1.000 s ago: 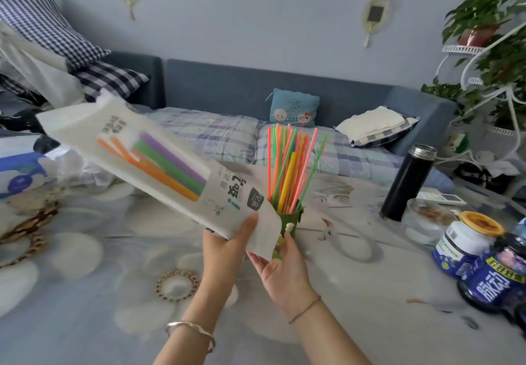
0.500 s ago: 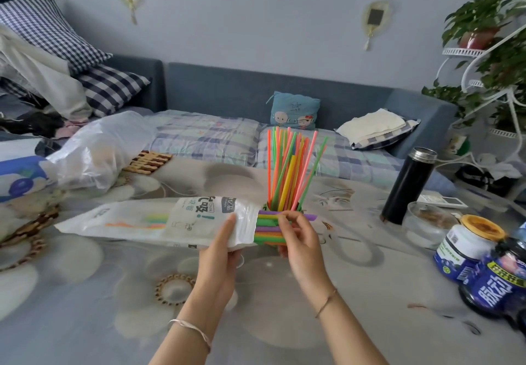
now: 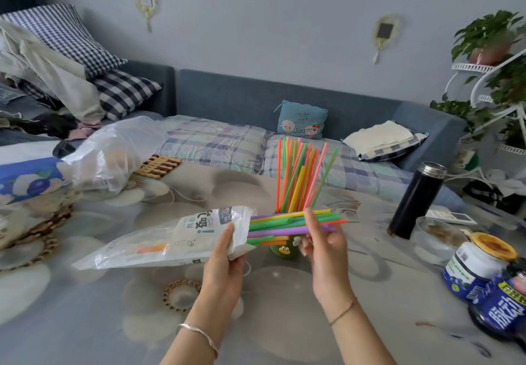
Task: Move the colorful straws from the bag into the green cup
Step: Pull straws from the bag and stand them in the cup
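1. The crinkly white plastic bag with printed lettering [image 3: 159, 239] is held level above the middle of the table [image 3: 85, 322], its closed end pointing toward the table's left edge. It looks thin, light and limp, so it will sag unless held near the mouth.
2. The left hand [image 3: 225, 265] has its grip clenched on the bag's open mouth, thumb on top.
3. The bundle of colourful plastic straws [image 3: 284, 226], purple, green, yellow and orange, lies level, half out of the bag. They look light, smooth and slippery, stiff enough to stay straight yet easily kinked; pinching the whole bunch near its middle should stop any sliding loose.
4. The right hand [image 3: 324, 236] is grasping the straws' free ends, fingers curled over them.
5. The small green cup with a cartoon face [image 3: 283, 250] stands behind the hands, already holding many upright straws [image 3: 299, 176]. Being light, it may tip.
6. Hard to make out: the cup's rim, hidden by the bundle, and how many straws remain inside the bag.
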A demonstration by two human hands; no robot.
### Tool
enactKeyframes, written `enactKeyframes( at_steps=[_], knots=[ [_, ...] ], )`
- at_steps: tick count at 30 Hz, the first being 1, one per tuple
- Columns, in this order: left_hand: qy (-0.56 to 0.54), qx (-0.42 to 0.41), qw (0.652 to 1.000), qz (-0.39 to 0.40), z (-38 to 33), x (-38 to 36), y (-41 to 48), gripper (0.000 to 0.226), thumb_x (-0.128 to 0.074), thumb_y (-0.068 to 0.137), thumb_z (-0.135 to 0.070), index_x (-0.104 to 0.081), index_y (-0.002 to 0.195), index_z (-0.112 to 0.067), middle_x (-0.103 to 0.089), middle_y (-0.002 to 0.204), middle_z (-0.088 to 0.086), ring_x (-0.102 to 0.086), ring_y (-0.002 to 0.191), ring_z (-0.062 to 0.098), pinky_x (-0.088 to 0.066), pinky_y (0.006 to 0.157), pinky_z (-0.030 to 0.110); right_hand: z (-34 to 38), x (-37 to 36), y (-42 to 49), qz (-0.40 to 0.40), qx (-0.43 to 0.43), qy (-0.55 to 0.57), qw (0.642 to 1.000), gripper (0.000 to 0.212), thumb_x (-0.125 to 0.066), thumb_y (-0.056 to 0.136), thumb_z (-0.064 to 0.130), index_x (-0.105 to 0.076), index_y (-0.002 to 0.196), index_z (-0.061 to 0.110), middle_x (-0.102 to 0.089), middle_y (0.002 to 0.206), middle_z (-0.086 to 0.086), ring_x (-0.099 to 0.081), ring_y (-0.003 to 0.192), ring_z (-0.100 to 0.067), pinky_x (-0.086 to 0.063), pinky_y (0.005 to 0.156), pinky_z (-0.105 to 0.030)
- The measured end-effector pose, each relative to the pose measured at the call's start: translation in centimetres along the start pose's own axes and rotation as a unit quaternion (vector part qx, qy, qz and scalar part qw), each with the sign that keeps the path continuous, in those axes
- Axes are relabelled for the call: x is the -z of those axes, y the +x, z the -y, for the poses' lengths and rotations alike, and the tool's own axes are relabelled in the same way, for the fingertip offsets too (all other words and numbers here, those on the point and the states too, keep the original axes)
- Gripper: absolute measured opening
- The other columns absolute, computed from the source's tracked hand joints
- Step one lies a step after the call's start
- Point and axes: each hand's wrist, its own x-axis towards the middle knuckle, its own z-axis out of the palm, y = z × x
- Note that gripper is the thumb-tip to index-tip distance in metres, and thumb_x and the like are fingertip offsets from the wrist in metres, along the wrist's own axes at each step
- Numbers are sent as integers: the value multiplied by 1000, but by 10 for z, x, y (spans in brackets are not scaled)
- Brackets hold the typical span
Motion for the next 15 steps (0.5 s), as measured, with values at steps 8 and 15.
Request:
enactKeyframes(
  at_steps=[8,15],
  knots=[
    [-24,-8,1000,3,-3,-6,0,47,-60,89,-16,-52,132,-1,-62,129,16,-63,106,22,-55,84,26,7,-13,-1,-36,16,-20,999,24,-57,91,17,-54,67,13,-46,39,8,-38,35,-3,-30,36,-15],
    [-23,-28,999,9,-4,-4,4,53,-66,82,-17,-54,132,-3,-63,130,15,-62,115,23,-56,81,24,1,-21,-3,31,47,-75,996,12,-70,79,25,-63,72,19,-56,52,12,-47,45,-2,-37,44,-14]
  ],
)
